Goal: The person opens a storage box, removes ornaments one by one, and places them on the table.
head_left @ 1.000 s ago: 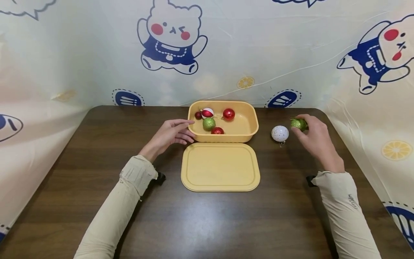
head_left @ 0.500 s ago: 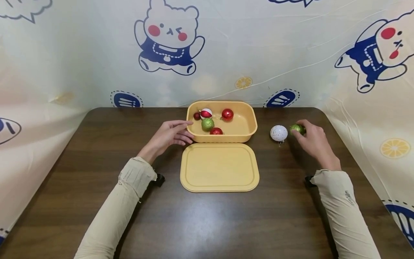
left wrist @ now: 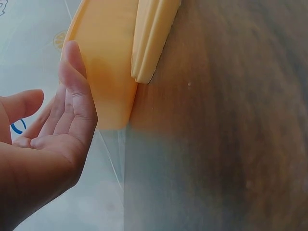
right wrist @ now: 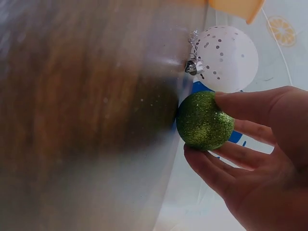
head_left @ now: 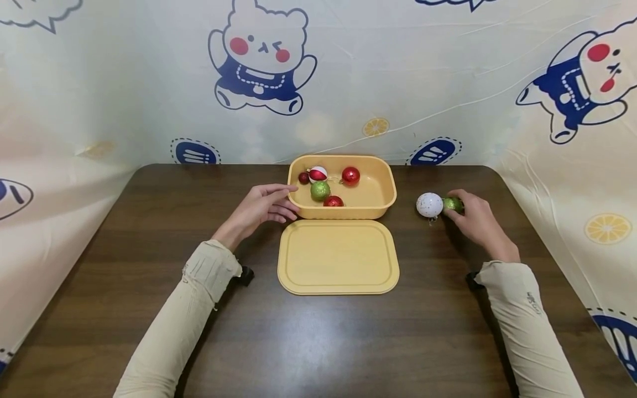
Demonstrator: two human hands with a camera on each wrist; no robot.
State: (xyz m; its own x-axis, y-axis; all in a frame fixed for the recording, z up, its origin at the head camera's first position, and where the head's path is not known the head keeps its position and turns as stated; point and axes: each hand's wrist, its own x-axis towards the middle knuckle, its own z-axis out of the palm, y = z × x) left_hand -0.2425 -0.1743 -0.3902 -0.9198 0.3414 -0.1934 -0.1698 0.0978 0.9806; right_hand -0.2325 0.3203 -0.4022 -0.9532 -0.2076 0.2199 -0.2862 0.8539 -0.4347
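2 hands: right (head_left: 476, 219) pinches green bauble (head_left: 452, 205); left (head_left: 265, 204), relaxed, at box (head_left: 343, 213) whose long axis runs sideways.

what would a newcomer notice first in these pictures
Probably the yellow box near the far edge of the table, holding several colourful baubles. To its right, the right hand holds a glittery green bauble beside a speckled white bauble. A big cartoon bear decorates the backdrop behind.

We can read no word or number for certain. At the lower right of the head view, we make out small dark lettering (head_left: 534, 303) on the beige right sleeve (head_left: 534, 337), too fine for us to decipher.
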